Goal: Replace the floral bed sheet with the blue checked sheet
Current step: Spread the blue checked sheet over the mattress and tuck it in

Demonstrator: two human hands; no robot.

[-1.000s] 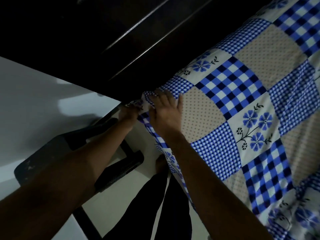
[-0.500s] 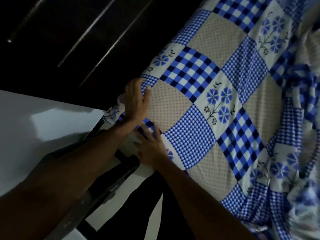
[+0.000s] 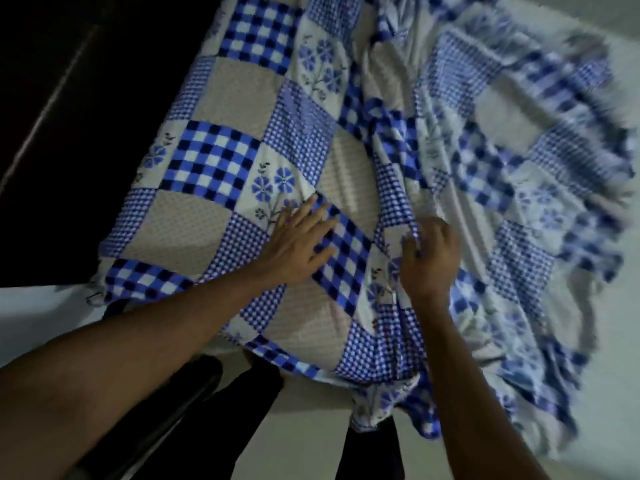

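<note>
The blue checked sheet (image 3: 221,168), a patchwork of blue checks, beige dotted squares and blue flowers, covers the bed. Its left part lies flat; its right part (image 3: 502,174) is bunched in folds and hangs over the near edge. My left hand (image 3: 298,240) rests flat on the sheet with fingers spread. My right hand (image 3: 429,254) is beside it, fingers curled around a raised fold of the sheet. No floral sheet is visible.
A dark wooden headboard or cabinet (image 3: 69,116) runs along the left of the bed. Light floor (image 3: 311,427) lies below the bed's near edge, with my dark-trousered legs (image 3: 249,403) and a dark chair or stand (image 3: 166,410) at lower left.
The view has swung right from the bed's corner to its middle. Both hands left the corner; the left now lies flat on the sheet, the right has closed on a fold.
</note>
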